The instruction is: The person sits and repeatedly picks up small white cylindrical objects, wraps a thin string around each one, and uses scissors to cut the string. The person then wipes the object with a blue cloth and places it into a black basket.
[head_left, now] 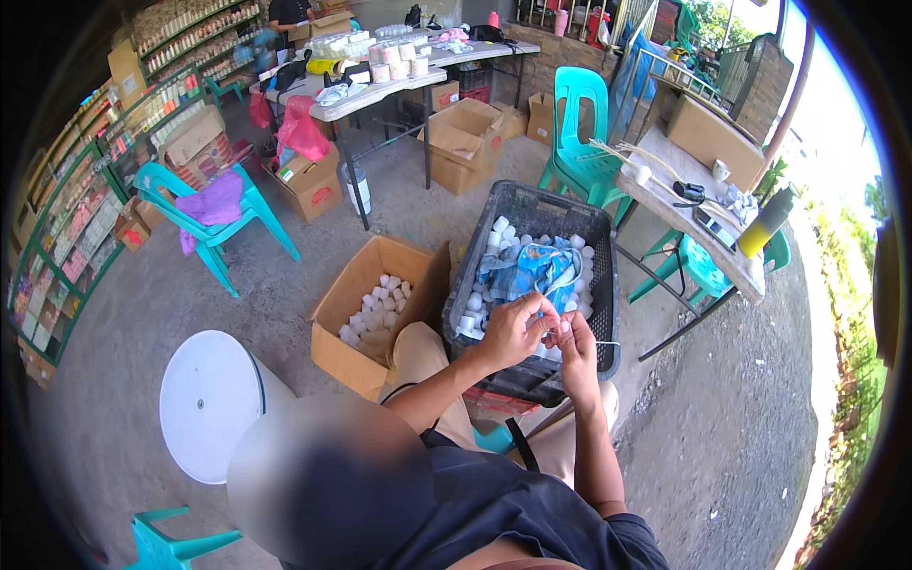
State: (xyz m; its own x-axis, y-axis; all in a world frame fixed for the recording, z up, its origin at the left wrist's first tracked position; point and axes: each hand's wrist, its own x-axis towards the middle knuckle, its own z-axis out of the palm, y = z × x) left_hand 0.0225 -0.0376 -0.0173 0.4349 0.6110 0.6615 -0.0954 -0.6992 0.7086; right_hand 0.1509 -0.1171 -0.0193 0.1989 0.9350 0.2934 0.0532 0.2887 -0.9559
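My left hand (518,334) and my right hand (577,353) meet above the near part of a black plastic crate (604,242). The fingers of both are closed in a pinch, thumbs and fingertips almost touching. A thin white strand (608,343) sticks out to the right from behind my right hand; whether it is cord or a stick I cannot tell. What lies between the left fingertips is too small to make out. Under my hands the crate holds several small white cylindrical pieces (501,225) and a crumpled blue patterned cloth (532,269).
Left of the crate stands an open cardboard box (334,359) with more white pieces. A white round-topped drum (204,418) is further left. At right, a narrow table (679,190) carries a yellow-and-dark bottle (763,226). Green chairs (581,142) stand around; a person (290,14) is far back.
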